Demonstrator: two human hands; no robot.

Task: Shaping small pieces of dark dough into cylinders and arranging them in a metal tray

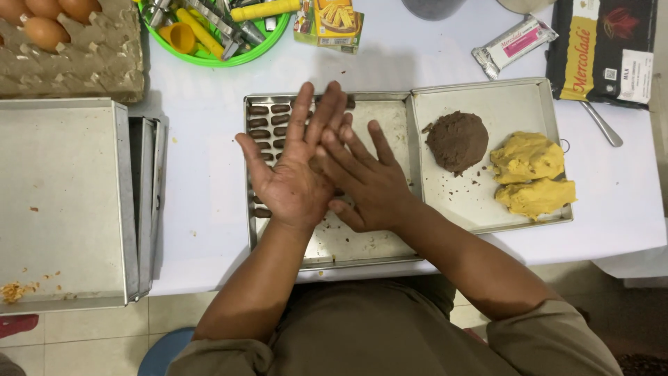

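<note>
Left hand (296,170) lies flat over right hand (362,181), a dough piece (317,164) barely glimpsed between; uneven pressure could squash it or drop it onto the shaped rows (268,122) in the baking tray (330,261)

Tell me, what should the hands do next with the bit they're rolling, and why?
Probably lay the rolled piece down next to the small brown dough logs in the tray. The left hand and right hand are pressed palm to palm above it, with something seemingly between them, though it is hidden. The rows fill only the tray's left side; the rest is bare.
</note>
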